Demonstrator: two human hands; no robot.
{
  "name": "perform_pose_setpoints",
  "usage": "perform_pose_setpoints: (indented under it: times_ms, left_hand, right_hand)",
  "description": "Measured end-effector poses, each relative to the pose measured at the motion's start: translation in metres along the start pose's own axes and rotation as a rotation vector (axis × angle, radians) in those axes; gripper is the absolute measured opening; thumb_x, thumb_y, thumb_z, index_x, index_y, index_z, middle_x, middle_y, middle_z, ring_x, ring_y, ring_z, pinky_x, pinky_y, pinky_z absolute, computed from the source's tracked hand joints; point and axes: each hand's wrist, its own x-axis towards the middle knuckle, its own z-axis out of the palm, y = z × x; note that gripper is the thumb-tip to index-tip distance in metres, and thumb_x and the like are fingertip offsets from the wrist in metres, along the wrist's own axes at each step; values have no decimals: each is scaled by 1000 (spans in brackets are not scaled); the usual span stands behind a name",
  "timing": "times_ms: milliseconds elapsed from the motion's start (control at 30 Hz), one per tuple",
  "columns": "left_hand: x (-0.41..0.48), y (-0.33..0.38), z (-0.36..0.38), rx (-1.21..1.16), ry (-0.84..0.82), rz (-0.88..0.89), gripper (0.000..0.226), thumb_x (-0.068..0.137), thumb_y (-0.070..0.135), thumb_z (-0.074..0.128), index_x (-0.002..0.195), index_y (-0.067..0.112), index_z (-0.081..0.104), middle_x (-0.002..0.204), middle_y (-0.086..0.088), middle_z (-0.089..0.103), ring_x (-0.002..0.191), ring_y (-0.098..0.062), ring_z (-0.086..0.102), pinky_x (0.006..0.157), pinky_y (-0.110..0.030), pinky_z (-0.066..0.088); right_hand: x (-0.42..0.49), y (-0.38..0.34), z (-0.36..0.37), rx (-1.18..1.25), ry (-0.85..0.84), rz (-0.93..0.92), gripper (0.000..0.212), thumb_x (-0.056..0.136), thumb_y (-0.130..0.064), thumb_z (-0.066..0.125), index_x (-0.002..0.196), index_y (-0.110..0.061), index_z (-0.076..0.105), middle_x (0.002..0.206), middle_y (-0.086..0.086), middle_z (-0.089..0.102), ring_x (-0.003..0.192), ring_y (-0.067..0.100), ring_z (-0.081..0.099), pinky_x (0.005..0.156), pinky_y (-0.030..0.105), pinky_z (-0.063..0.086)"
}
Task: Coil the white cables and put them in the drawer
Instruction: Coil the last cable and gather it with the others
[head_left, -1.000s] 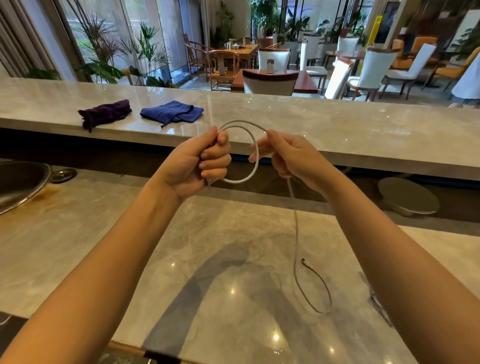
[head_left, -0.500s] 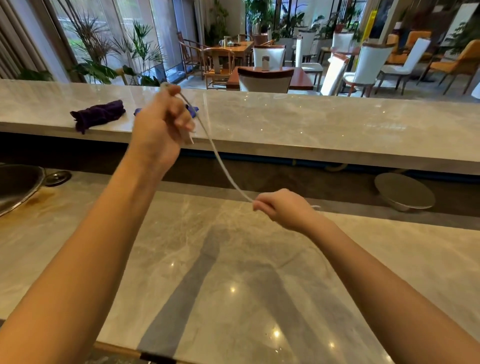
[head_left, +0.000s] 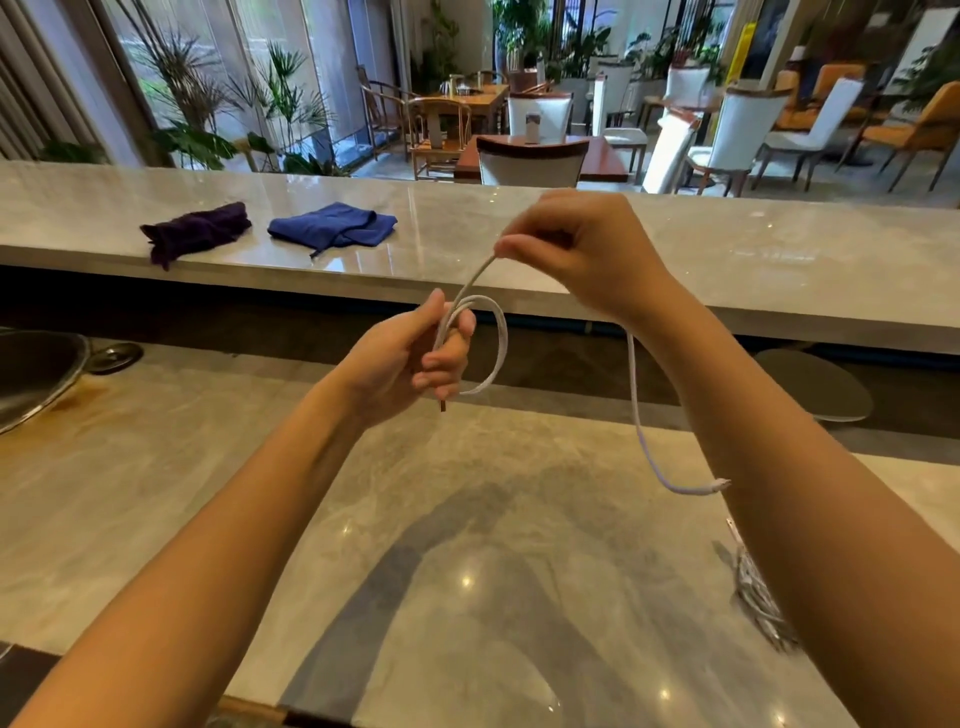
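Left hand (head_left: 415, 358) clamps a small coil of white cable (head_left: 496, 353) above the tabletop (head_left: 467, 519). Right hand (head_left: 582, 249), at 1 o'clock from it, pinches the feed. The tail hangs free at 5 o'clock. Risk: slack pinch lets loops spring open. Apparently more cables (head_left: 758, 597) lie at right; drawer unseen

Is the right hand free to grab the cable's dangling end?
Probably not yet: the right hand is pinching the white cable higher up. The dangling end hangs unobstructed beside its forearm.
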Motion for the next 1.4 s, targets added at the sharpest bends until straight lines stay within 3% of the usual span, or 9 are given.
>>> perform_pose_setpoints:
  times_ms: [233,400,533,700,833,1033,1200,1333,1400]
  left_hand:
    - [1,-5,-7,-486,-133,-10,25,95,26,45,86,8,60,54,5,34,44,-4,27,38,-13,35]
    - [0,-3,-12,-737,-208,-54,21,97,20,47,94,1,54,60,-2,37,49,-8,30,43,-17,34]
    - [1,-4,-14,-717,-111,-72,17,95,17,50,89,2,56,56,-1,47,45,-5,28,38,-15,33]
    - [7,-12,4,-439,118,-92,29,96,28,37,78,11,53,49,7,35,35,-4,29,31,-12,26]
    - [10,-17,10,-111,314,-78,33,101,27,31,76,13,48,49,6,31,37,-5,27,34,-15,24]
    - [5,-24,10,234,479,-45,30,101,27,32,80,13,48,56,4,36,46,-7,32,42,-18,31]
    - [2,-36,2,411,592,23,30,101,28,33,81,14,49,57,8,41,46,-5,36,43,-17,34]
    - [-2,-39,-11,101,521,-29,28,100,26,39,80,12,53,53,7,38,43,-5,33,41,-16,32]
    - [-4,-34,-14,-115,474,-70,27,95,28,47,77,10,54,51,7,34,41,-4,32,39,-15,31]
  right_hand:
    - [-26,36,19,-18,-144,120,21,94,-21,51,100,-9,67,84,-4,61,77,10,56,71,18,44]
    - [-66,56,40,-253,-433,252,24,97,-26,43,98,-14,63,89,-4,57,81,14,55,71,27,45]
    - [-79,54,46,-208,-449,460,29,96,-29,46,92,-10,67,83,5,63,71,16,58,67,29,49]
    - [-64,28,51,696,-138,949,28,95,-22,50,94,0,67,79,13,70,62,14,68,55,20,54]
    - [-61,13,53,1040,-124,1111,36,99,-27,40,100,-3,66,83,9,73,75,17,71,67,29,59]
    - [-60,-5,63,1151,-93,1244,31,97,-29,46,97,-7,68,87,6,69,88,19,66,86,38,54]
    - [-60,-16,70,1242,-86,1177,15,89,-17,59,93,-5,67,78,6,70,76,16,69,82,34,57]
    - [-58,-19,75,1325,-92,1181,12,89,-11,56,96,-4,64,65,2,57,59,11,56,72,30,52]
    - [-59,-15,81,1109,-101,1126,12,88,-12,58,96,-6,65,71,2,57,65,13,55,72,29,51]
